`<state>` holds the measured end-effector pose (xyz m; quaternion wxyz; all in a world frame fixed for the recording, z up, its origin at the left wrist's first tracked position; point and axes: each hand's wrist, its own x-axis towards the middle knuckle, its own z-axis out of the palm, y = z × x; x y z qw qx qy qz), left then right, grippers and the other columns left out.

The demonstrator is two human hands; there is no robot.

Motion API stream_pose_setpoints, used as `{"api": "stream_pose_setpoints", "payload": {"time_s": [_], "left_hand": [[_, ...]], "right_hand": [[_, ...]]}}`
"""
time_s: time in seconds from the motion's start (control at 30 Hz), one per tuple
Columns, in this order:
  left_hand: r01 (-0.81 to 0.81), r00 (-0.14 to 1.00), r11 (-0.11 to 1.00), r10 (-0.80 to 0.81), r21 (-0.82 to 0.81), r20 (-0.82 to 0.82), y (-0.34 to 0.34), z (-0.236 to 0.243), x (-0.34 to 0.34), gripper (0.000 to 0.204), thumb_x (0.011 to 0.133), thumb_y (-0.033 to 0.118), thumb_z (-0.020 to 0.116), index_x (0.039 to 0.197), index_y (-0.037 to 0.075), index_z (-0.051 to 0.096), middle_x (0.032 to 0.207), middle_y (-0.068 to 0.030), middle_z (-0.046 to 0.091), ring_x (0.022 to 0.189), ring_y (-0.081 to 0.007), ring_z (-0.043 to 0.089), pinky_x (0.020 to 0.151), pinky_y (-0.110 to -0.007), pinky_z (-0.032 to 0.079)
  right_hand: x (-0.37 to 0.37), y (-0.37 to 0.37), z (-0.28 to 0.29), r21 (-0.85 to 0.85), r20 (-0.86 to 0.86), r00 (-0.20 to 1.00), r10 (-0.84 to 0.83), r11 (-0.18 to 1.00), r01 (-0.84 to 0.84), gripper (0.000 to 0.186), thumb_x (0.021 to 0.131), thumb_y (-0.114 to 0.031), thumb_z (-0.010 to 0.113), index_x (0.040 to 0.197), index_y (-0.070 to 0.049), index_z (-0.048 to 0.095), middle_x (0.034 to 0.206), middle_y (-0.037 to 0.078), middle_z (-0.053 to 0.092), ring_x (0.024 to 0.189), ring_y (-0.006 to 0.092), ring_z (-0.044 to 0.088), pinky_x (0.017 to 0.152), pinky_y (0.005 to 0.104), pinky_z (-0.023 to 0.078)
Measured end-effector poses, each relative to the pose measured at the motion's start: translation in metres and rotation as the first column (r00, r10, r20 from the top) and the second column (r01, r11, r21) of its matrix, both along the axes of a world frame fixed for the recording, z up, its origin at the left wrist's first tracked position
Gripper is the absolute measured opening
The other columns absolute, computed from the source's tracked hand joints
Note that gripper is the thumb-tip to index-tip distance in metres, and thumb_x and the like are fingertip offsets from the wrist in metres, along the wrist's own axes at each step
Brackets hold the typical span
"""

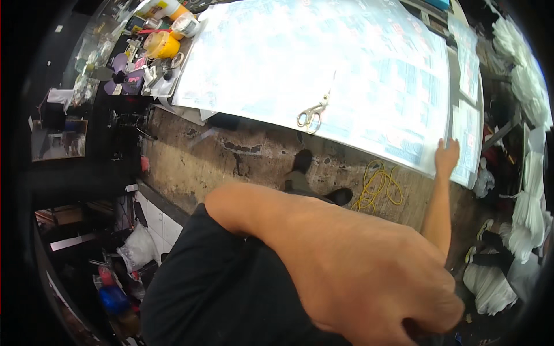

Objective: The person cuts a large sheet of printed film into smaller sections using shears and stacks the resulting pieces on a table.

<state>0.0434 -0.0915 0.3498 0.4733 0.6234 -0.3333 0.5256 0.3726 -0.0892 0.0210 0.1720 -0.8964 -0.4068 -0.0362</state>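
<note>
The right hand point(447, 155) reaches far out and rests on the near corner of the big printed sheet point(323, 69). This sheet lies flat and spreads over the whole worktable. The fingers lie on its edge, but I cannot tell if they pinch it or only press on it. The left hand is not in view. The step in hand seems to be taking hold of that corner. A pair of scissors point(311, 114) lies on the sheet near its front edge, so any pull or lift needs care for them. A yellow cord point(378, 184) lies on the floor below.
</note>
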Motion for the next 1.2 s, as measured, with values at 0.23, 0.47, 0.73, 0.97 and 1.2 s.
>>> {"api": "stream_pose_setpoints", "payload": {"time_s": [0.23,0.47,0.73,0.97,1.2], "left_hand": [[-0.486,0.404,0.835,0.477,0.258,-0.781,0.097,-0.066,-0.151,0.025,0.063,-0.004,0.048,0.085,0.005,0.056,0.082,-0.0113,0.054,0.078,-0.0275,0.054,0.071,-0.034,0.045],[-0.688,0.031,-0.725,-0.073,0.031,-0.997,0.219,-0.347,-0.439,0.035,0.08,0.031,0.065,0.093,0.0,0.053,0.083,-0.0081,0.055,0.073,-0.0211,0.055,0.067,-0.033,0.045],[-0.998,0.06,-0.044,-0.303,-0.049,-0.951,0.24,-0.322,-0.504,0.033,0.083,0.034,0.061,0.076,0.002,0.056,0.062,-0.0069,0.052,0.048,-0.0162,0.049,0.043,-0.029,0.038],[-0.801,-0.499,0.26,0.209,0.54,-0.841,0.296,-0.3,-0.647,0.033,0.082,0.027,0.06,0.077,-0.004,0.049,0.062,-0.0146,0.047,0.059,-0.0225,0.044,0.058,-0.038,0.04],[-0.899,0.351,-0.244,0.094,-0.363,-0.932,0.325,-0.299,-0.638,0.03,0.089,0.035,0.055,0.102,0.007,0.052,0.094,-0.0044,0.057,0.081,-0.0205,0.054,0.066,-0.037,0.044]], "right_hand": [[-0.254,0.07,0.049,0.248,-0.476,0.77,0.425,0.905,-0.346,0.027,0.075,-0.018,0.067,0.098,-0.005,0.061,0.096,0.014,0.061,0.092,0.0313,0.058,0.082,0.039,0.045],[-0.385,0.118,0.033,-0.077,-0.469,0.826,0.314,0.917,-0.392,0.028,0.075,-0.026,0.065,0.087,-0.002,0.059,0.088,0.019,0.06,0.083,0.0351,0.058,0.074,0.0421,0.047],[-0.411,0.143,0.033,-0.255,-0.436,0.896,-0.082,0.966,-0.035,0.034,0.07,-0.019,0.065,0.094,0.001,0.054,0.088,0.023,0.062,0.086,0.0406,0.06,0.077,0.0458,0.048],[-0.413,0.119,0.018,-0.066,-0.676,0.714,-0.183,0.98,0.188,0.032,0.07,-0.017,0.069,0.091,0.001,0.053,0.078,0.015,0.063,0.073,0.0275,0.062,0.066,0.0355,0.05],[-0.427,0.088,0.021,0.301,-0.953,0.169,0.251,0.738,0.603,0.037,0.078,0.003,0.062,0.108,0.001,0.041,0.086,0.009,0.057,0.07,0.0152,0.058,0.059,0.0241,0.048]]}}
